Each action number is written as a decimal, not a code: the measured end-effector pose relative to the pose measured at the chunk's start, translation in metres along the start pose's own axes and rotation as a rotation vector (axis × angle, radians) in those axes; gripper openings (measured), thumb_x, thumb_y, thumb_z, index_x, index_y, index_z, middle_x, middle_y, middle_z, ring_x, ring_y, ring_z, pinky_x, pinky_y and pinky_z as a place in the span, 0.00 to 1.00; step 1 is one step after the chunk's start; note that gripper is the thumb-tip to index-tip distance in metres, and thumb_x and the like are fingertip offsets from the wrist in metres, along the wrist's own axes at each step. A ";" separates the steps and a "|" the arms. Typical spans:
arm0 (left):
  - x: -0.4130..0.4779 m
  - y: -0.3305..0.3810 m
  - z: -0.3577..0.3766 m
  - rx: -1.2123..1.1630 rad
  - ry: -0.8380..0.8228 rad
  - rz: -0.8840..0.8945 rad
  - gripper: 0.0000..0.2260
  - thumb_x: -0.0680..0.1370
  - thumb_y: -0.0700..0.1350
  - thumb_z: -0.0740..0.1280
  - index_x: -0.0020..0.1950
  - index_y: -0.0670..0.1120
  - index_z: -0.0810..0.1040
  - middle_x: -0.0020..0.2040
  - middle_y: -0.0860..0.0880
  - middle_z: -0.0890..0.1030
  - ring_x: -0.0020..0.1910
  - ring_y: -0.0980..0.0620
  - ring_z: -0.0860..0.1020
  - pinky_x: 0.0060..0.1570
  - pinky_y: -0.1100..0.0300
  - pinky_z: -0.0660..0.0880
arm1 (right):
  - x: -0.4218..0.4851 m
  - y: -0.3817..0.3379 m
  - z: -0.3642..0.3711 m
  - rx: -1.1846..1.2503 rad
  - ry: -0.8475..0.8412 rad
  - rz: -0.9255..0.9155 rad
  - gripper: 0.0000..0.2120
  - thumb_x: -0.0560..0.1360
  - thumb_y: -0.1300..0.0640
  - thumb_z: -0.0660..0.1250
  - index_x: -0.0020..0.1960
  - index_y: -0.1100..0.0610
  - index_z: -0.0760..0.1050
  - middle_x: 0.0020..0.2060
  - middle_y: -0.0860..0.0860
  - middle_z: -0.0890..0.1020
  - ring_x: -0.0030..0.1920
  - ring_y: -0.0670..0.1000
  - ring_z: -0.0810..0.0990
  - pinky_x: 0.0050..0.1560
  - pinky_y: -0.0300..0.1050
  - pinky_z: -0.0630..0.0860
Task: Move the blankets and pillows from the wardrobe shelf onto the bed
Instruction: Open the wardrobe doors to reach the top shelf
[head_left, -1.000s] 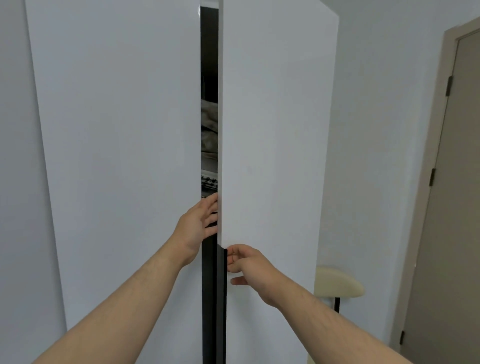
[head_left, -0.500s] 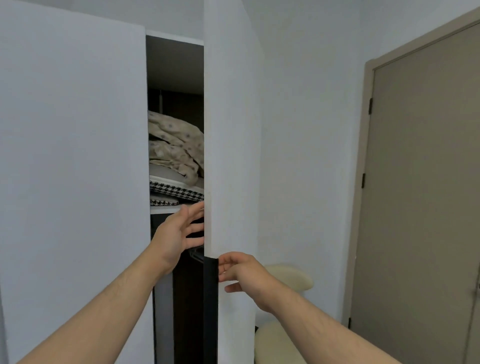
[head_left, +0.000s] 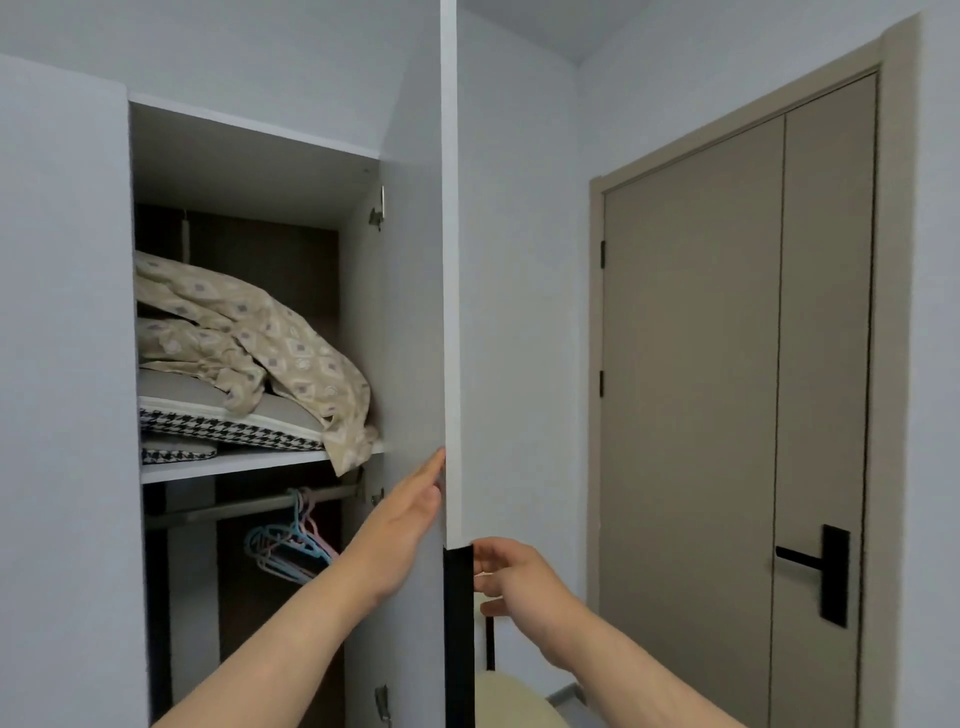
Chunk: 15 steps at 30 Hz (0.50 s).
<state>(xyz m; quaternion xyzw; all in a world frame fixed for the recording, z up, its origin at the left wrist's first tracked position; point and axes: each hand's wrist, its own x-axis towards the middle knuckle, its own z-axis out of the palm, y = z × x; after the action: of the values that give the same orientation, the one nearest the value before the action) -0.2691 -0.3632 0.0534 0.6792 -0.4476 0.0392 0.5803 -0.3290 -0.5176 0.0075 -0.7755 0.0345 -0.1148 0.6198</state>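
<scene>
A crumpled beige patterned blanket (head_left: 260, 332) lies on top of a grey pillow (head_left: 208, 395) and a black-and-white houndstooth cushion (head_left: 228, 431) on the white wardrobe shelf (head_left: 234, 465). A second houndstooth piece (head_left: 176, 454) lies under them at the left. The right wardrobe door (head_left: 415, 312) stands edge-on to me, swung wide. My left hand (head_left: 402, 525) rests flat against its inner face, fingers straight. My right hand (head_left: 511, 577) curls its fingers around the black handle strip (head_left: 460, 623) on the door's edge.
The left wardrobe door (head_left: 62, 364) is still closed. Under the shelf a rail (head_left: 249, 506) carries several pastel hangers (head_left: 288, 551). A cream stool (head_left: 514, 701) stands low behind the open door. A taupe room door (head_left: 737, 389) with a black handle fills the right.
The right wardrobe door has swung from a narrow crack to wide open, with both hands on it. The bedding on the shelf has come into view, and my view has turned right.
</scene>
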 end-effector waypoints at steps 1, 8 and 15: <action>0.004 -0.004 0.006 0.035 -0.017 0.000 0.23 0.78 0.55 0.52 0.74 0.56 0.59 0.74 0.58 0.63 0.72 0.63 0.60 0.72 0.53 0.58 | -0.001 0.002 -0.007 -0.002 0.010 0.005 0.22 0.70 0.70 0.55 0.50 0.50 0.80 0.44 0.47 0.82 0.44 0.49 0.78 0.47 0.45 0.75; 0.031 -0.013 0.026 0.111 -0.093 -0.004 0.19 0.80 0.53 0.52 0.71 0.60 0.55 0.75 0.60 0.58 0.74 0.61 0.56 0.74 0.54 0.52 | 0.004 0.009 -0.040 -0.017 0.013 0.035 0.24 0.68 0.71 0.54 0.54 0.53 0.80 0.46 0.50 0.82 0.47 0.50 0.79 0.43 0.41 0.72; 0.010 -0.020 -0.040 0.467 0.130 0.136 0.20 0.77 0.57 0.55 0.68 0.67 0.54 0.70 0.70 0.55 0.69 0.75 0.51 0.63 0.78 0.47 | -0.003 -0.018 -0.028 -0.327 0.316 -0.397 0.21 0.77 0.59 0.60 0.61 0.35 0.64 0.56 0.36 0.72 0.54 0.39 0.74 0.50 0.28 0.68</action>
<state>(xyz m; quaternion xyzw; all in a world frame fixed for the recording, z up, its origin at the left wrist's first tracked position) -0.2316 -0.3371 0.0568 0.7591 -0.4329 0.2241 0.4313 -0.3399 -0.5396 0.0307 -0.8292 -0.0037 -0.3458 0.4390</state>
